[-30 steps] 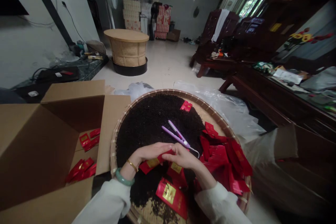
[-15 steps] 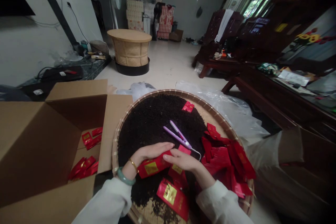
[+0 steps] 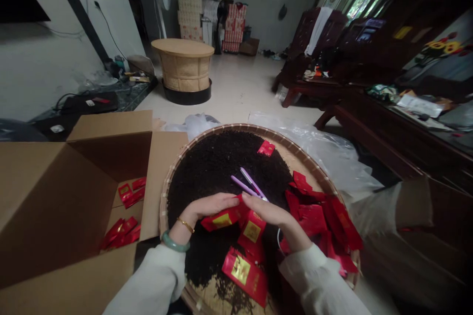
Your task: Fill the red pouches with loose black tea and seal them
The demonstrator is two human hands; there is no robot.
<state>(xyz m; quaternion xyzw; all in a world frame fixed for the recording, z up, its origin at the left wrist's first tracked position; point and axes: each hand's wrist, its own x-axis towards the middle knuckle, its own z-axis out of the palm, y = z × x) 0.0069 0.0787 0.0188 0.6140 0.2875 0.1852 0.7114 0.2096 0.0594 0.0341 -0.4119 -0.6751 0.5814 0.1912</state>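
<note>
My left hand (image 3: pixel 216 204) is curved over a red packet (image 3: pixel 220 220) with a gold label, its fingers closed along the top. My right hand (image 3: pixel 271 212) meets it from the other side, fingertips pressed at the packet's upper end. Just beyond my hands a purple mini hair straightener (image 3: pixel 244 186) lies with its arms apart on dark, tea-like leaves (image 3: pixel 207 167). Below my hands are another red packet (image 3: pixel 252 232) and a larger one (image 3: pixel 244 275) with leaf bits on it. A round woven tray (image 3: pixel 163 202) holds all this.
Red packets (image 3: pixel 314 219) are heaped at the tray's right side, and a small one (image 3: pixel 266 147) lies at the back. On the left an open cardboard box (image 3: pixel 44 206) contains several packets. Clear plastic sheeting (image 3: pixel 318 142) spreads behind the tray; a dark wooden bench (image 3: pixel 373 133) stands right.
Both hands have shifted slightly up and away with the packet, which now sits flatter under my fingers. My right hand has moved over the straightener's hinge end, hiding it.
</note>
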